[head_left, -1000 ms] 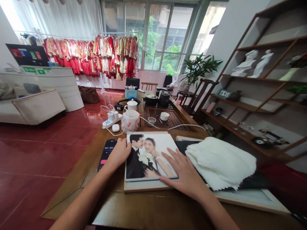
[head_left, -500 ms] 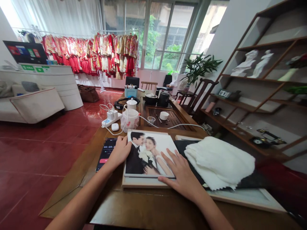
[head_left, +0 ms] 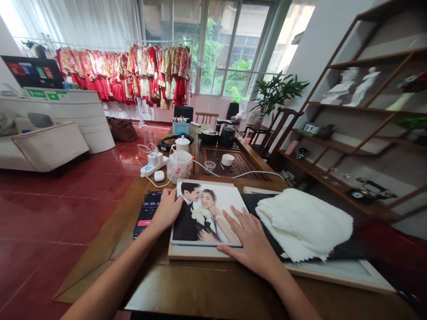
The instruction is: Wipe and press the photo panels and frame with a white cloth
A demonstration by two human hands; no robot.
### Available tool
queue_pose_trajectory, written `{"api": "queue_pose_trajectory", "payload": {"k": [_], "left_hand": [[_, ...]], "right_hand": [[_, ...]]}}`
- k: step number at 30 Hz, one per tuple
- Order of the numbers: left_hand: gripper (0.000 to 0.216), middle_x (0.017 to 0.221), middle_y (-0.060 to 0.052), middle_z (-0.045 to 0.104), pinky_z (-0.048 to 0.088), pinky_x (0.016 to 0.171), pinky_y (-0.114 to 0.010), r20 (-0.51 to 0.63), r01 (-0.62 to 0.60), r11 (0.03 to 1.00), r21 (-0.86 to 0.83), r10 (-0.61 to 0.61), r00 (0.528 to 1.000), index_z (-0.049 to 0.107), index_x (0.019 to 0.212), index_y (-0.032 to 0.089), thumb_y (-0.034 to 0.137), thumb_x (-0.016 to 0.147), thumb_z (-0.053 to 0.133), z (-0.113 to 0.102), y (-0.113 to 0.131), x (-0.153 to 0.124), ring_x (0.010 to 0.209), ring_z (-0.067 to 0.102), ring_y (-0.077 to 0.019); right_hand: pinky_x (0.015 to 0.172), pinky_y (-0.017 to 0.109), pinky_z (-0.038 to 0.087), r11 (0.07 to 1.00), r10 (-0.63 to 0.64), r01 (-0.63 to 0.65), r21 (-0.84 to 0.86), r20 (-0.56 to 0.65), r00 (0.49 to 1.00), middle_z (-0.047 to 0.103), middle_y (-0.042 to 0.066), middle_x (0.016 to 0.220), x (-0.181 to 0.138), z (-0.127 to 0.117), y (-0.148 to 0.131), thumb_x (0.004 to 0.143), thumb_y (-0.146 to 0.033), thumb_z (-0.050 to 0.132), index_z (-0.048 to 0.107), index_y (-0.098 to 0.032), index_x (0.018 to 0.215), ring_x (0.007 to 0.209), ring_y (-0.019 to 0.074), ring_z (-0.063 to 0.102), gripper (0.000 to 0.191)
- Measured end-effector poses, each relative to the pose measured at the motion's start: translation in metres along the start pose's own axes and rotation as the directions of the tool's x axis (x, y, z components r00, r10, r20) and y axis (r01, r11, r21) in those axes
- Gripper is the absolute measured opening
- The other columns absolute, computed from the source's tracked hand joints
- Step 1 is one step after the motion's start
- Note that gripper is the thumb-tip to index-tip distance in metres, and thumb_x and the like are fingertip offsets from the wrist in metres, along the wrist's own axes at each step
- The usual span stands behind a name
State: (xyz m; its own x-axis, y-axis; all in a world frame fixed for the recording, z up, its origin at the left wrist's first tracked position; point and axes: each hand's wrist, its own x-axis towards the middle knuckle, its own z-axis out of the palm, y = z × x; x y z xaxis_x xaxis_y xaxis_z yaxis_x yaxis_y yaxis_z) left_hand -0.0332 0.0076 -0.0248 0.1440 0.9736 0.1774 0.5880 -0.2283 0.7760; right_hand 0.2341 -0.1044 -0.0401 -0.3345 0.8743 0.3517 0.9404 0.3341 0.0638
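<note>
A wedding photo panel (head_left: pixel 196 218), showing a couple, lies on a pale wooden picture frame (head_left: pixel 200 257) on the table. My left hand (head_left: pixel 170 206) is closed at the panel's upper left edge, thumb on the edge and fingers curled over its side. Across the right part of the panel my right hand (head_left: pixel 250 238) lies flat with its fingers spread. Just left of my left wrist is a phone (head_left: pixel 144 218) with a running timer. Right of my right hand, a crumpled white cloth (head_left: pixel 305 222) rests on a black sheet (head_left: pixel 347 254) over another pale frame (head_left: pixel 343 276).
Behind the panel are a wrapped white container (head_left: pixel 180 166), a power strip (head_left: pixel 153 166), a white earbud case (head_left: pixel 159 176) and a cable (head_left: pixel 256 172) crossing the table. Farther back lies a tea tray (head_left: pixel 240 162) with a white cup (head_left: pixel 227 160). A shelf unit (head_left: pixel 353 151) stands right.
</note>
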Motion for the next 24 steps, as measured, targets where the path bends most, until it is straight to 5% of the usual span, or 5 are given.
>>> {"api": "queue_pose_trajectory", "payload": {"k": [5, 10, 13, 16, 24], "left_hand": [[0.034, 0.100, -0.008, 0.056, 0.039, 0.099, -0.037, -0.001, -0.062, 0.991, 0.121, 0.062, 0.998, 0.058, 0.116, 0.018, 0.028, 0.089, 0.041, -0.002, 0.000, -0.002, 0.112, 0.049, -0.0244], [0.047, 0.126, -0.017, 0.045, 0.032, 0.104, -0.044, -0.131, -0.180, 0.901, 0.395, 0.250, 0.959, 0.042, 0.132, 0.010, 0.030, 0.090, 0.044, 0.001, 0.015, -0.009, 0.121, 0.042, -0.0303], [0.035, 0.127, -0.013, 0.047, 0.035, 0.102, -0.039, 0.016, -0.342, 0.778, 0.527, 0.394, 0.919, 0.049, 0.124, 0.016, 0.031, 0.095, 0.038, 0.005, 0.028, -0.004, 0.121, 0.044, -0.0260], [0.032, 0.130, -0.011, 0.048, 0.031, 0.104, -0.040, 0.220, -0.443, 0.681, 0.583, 0.392, 0.893, 0.052, 0.119, 0.019, 0.035, 0.096, 0.037, 0.012, 0.036, 0.013, 0.124, 0.042, -0.0263], [0.032, 0.103, -0.012, 0.059, 0.043, 0.085, -0.039, 0.314, -0.438, 0.689, 0.577, 0.308, 0.898, 0.062, 0.096, 0.017, 0.038, 0.094, 0.038, 0.029, 0.039, 0.057, 0.101, 0.056, -0.0271]], "right_hand": [[0.104, 0.055, 0.030, 1.000, 0.017, -0.017, -0.016, -0.007, 1.000, 0.034, 0.008, 0.150, 0.000, -0.002, -0.003, 0.080, -0.074, 0.045, 0.032, -0.029, 0.146, 0.136, 0.0374, 0.027, 0.081], [0.106, 0.054, 0.028, 1.000, 0.005, -0.005, -0.020, -0.007, 1.000, 0.032, 0.007, 0.152, 0.002, -0.006, -0.003, 0.079, -0.075, 0.045, 0.035, -0.029, 0.145, 0.137, 0.0364, 0.026, 0.081], [0.105, 0.055, 0.029, 1.000, 0.007, -0.007, -0.014, -0.015, 1.000, 0.033, 0.008, 0.151, 0.002, -0.007, -0.003, 0.079, -0.075, 0.045, 0.036, -0.028, 0.145, 0.136, 0.0366, 0.027, 0.081], [0.104, 0.055, 0.029, 1.000, 0.014, -0.014, -0.016, -0.024, 1.000, 0.035, 0.009, 0.150, 0.002, -0.006, -0.003, 0.077, -0.076, 0.045, 0.037, -0.028, 0.144, 0.135, 0.0373, 0.028, 0.083], [0.098, 0.053, 0.035, 0.997, -0.014, 0.012, -0.071, -0.019, 1.000, 0.045, 0.011, 0.143, 0.005, -0.013, -0.003, 0.077, -0.079, 0.041, 0.044, -0.025, 0.140, 0.132, 0.0388, 0.034, 0.083]]}}
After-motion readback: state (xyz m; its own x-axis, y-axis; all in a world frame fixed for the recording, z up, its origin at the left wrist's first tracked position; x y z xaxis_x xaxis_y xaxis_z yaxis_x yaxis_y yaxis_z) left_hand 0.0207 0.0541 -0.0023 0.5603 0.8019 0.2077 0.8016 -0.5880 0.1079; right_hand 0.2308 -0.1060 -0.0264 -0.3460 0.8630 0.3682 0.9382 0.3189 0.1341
